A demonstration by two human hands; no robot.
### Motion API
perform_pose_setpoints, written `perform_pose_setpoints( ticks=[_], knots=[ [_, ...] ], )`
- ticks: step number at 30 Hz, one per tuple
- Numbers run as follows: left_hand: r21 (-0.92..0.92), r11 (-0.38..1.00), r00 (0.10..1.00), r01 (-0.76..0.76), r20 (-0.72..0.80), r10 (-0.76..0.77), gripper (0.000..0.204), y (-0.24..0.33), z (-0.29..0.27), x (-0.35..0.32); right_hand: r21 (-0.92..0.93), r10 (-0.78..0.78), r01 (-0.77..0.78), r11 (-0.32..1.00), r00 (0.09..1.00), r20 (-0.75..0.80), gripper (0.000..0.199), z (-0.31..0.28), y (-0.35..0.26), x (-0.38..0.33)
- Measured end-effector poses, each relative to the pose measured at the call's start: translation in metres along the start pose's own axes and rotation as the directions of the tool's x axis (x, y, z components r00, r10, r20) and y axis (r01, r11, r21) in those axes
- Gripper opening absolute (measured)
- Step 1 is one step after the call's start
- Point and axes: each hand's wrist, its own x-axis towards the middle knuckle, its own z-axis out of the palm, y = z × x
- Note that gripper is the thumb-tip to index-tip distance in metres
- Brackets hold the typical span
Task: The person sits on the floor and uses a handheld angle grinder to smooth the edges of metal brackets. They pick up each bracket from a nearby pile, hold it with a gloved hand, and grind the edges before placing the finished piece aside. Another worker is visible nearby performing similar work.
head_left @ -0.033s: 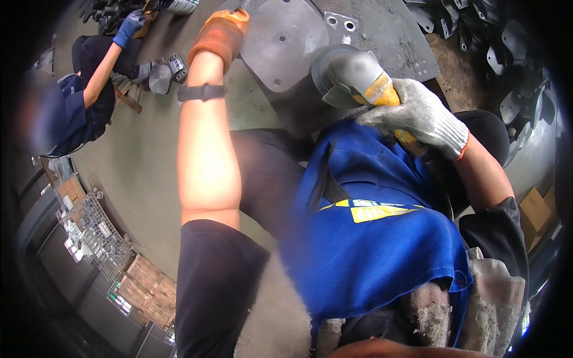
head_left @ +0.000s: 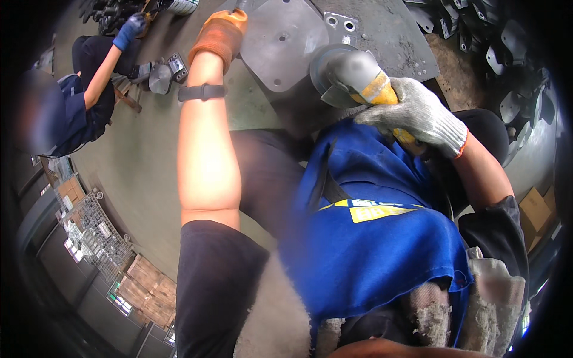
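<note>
My right hand (head_left: 413, 113), in a pale knit glove with an orange cuff edge, is wrapped round the yellow body of an angle grinder (head_left: 373, 89). The grinder's grey head and round disc overlap the right edge of a flat grey metal plate (head_left: 280, 42) with several holes; contact cannot be made out. At the plate's left, my left hand (head_left: 218, 39) wears an orange glove with its fingers closed. A grey, rod-like piece (head_left: 242, 5) shows at those fingers, cut off by the upper picture edge. A small bracket with two ringed holes (head_left: 341, 25) lies beyond the grinder.
A dark metal work table (head_left: 400, 51) carries the plate. Many cut metal parts (head_left: 513, 48) are piled at the right. On the left a co-worker (head_left: 77, 107) in blue gloves sits near a round metal piece (head_left: 160, 79). Wire cages (head_left: 98, 232) and a wooden crate (head_left: 146, 289) stand lower left.
The grinder and my right hand have shifted very slightly left. My left hand and the plate stay where they were.
</note>
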Motion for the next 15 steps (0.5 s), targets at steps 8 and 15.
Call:
perform_pose_setpoints(
  ticks=[8, 15],
  knots=[
    [-0.043, 0.999, 0.998, 0.026, -0.05, -0.028, 0.022, -0.003, 0.013, 0.006, -0.02, 0.004, -0.004, 1.0, 1.0, 0.009, 0.064, -0.003, -0.01, 0.009],
    [-0.048, 0.998, 0.993, 0.037, -0.108, -0.042, 0.021, -0.005, 0.022, 0.011, 0.026, 0.017, -0.016, 1.0, 1.0, -0.016, 0.062, -0.009, -0.006, 0.006]
  ],
)
